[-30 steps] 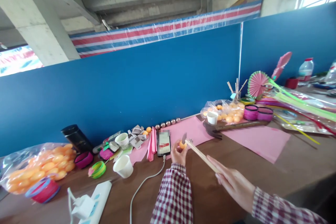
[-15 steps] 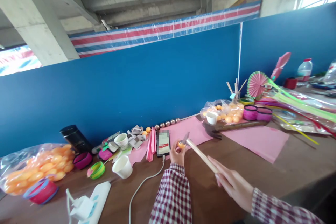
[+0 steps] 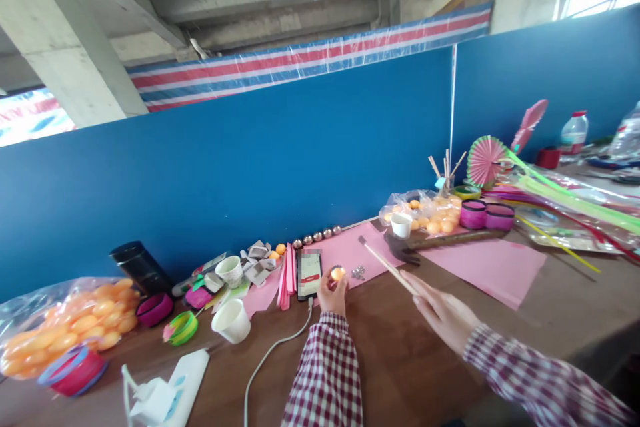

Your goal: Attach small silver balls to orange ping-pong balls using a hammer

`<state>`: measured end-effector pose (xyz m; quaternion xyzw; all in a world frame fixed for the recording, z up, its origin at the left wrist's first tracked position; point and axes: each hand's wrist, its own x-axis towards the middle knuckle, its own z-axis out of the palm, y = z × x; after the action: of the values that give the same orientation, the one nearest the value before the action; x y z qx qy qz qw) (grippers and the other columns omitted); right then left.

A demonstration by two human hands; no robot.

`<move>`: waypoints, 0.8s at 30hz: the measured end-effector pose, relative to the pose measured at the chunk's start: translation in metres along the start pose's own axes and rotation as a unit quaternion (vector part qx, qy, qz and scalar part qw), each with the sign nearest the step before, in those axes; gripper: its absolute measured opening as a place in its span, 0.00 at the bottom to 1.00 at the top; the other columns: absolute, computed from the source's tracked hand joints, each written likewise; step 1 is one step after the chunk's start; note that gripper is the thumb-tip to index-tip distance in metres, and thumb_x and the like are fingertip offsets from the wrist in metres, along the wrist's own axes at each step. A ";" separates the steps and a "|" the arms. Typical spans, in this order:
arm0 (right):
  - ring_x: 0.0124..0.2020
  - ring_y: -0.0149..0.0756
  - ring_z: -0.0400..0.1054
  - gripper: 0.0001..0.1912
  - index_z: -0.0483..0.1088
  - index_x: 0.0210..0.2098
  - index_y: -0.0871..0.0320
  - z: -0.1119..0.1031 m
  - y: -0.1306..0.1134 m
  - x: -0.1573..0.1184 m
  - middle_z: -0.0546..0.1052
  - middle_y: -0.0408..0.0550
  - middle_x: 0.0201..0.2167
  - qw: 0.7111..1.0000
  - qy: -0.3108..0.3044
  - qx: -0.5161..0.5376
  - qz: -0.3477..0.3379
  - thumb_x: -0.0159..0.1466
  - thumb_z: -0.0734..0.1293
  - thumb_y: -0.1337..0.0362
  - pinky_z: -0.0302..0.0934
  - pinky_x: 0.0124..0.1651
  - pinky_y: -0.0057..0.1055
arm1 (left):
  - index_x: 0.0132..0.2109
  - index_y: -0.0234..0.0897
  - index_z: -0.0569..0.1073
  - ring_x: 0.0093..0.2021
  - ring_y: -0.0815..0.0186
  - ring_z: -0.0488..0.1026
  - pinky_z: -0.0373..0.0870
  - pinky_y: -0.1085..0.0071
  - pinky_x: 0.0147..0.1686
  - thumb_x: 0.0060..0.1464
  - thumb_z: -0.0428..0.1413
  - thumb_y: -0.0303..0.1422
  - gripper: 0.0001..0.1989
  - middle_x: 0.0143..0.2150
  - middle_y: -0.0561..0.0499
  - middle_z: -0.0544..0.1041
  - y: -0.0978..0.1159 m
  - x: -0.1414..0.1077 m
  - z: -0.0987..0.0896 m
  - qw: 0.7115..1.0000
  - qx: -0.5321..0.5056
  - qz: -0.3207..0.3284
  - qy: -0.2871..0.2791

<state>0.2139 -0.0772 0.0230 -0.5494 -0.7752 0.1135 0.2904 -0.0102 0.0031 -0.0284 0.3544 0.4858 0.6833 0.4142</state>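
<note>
My left hand (image 3: 331, 290) is closed, its fingertips pinching a small orange ball (image 3: 339, 273) above the pink paper (image 3: 345, 250). My right hand (image 3: 440, 307) grips a long, light wooden-handled tool (image 3: 385, 263), its small greyish-brown tip pointing up and away to the left. That tip is apart from the ball, and its exact kind is hard to make out. Between the ball and the tool, a small heap of shiny silver bits (image 3: 358, 272) lies on the paper. A phone (image 3: 309, 273) with a charging cable is just left of my left hand.
Several shiny metallic balls (image 3: 319, 236) line the paper's back edge. A hammer (image 3: 403, 250) lies by a white cup (image 3: 401, 225) and bagged orange balls (image 3: 443, 220). At left are another ball bag (image 3: 75, 320), a paper cup (image 3: 231, 321) and a power strip (image 3: 190, 380). A blue partition (image 3: 300, 147) stands behind.
The tool in my right hand has pulled away from the ball and its tip has swung up and right. My left hand still holds the ball, and the silver bits now show more plainly.
</note>
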 end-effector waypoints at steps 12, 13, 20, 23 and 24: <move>0.33 0.38 0.67 0.20 0.55 0.53 0.51 0.015 0.042 0.042 0.70 0.52 0.34 0.946 -0.051 -0.316 0.055 0.61 0.53 0.68 0.58 0.31 0.31 | 0.41 0.33 0.68 0.25 0.71 0.71 0.71 0.74 0.25 0.36 0.61 0.35 0.22 0.31 0.49 0.73 0.002 -0.001 0.003 1.000 -0.006 -0.014 -0.016; 0.35 0.39 0.67 0.20 0.56 0.52 0.51 0.017 0.043 0.043 0.70 0.52 0.35 0.943 -0.046 -0.325 0.055 0.61 0.53 0.68 0.58 0.32 0.32 | 0.42 0.33 0.68 0.26 0.71 0.71 0.71 0.74 0.25 0.36 0.61 0.35 0.22 0.31 0.49 0.73 0.002 -0.001 0.003 1.000 -0.006 -0.015 -0.017; 0.38 0.42 0.64 0.17 0.59 0.49 0.54 0.010 0.053 0.044 0.70 0.54 0.39 0.942 -0.012 -0.336 0.019 0.61 0.56 0.60 0.59 0.34 0.37 | 0.42 0.33 0.68 0.26 0.71 0.71 0.71 0.73 0.26 0.36 0.61 0.35 0.22 0.31 0.49 0.73 0.003 -0.003 0.003 1.000 -0.005 -0.014 -0.027; 0.38 0.41 0.64 0.19 0.59 0.49 0.55 0.002 0.053 0.042 0.70 0.53 0.40 0.950 0.008 -0.313 0.012 0.61 0.55 0.57 0.59 0.36 0.36 | 0.43 0.33 0.68 0.26 0.71 0.71 0.71 0.73 0.26 0.36 0.61 0.35 0.23 0.31 0.49 0.73 0.003 -0.003 0.002 0.999 -0.005 -0.010 -0.030; 0.39 0.40 0.64 0.19 0.59 0.49 0.55 -0.001 0.051 0.041 0.70 0.52 0.40 0.954 0.015 -0.300 0.008 0.61 0.55 0.57 0.58 0.38 0.36 | 0.43 0.32 0.68 0.26 0.71 0.71 0.71 0.73 0.26 0.36 0.61 0.35 0.23 0.31 0.49 0.73 0.003 -0.003 0.002 0.999 -0.004 -0.009 -0.031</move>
<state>0.2452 -0.0212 0.0117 -0.6187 -0.7649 -0.1303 0.1228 -0.0077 0.0007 -0.0251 0.3696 0.4732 0.6701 0.4363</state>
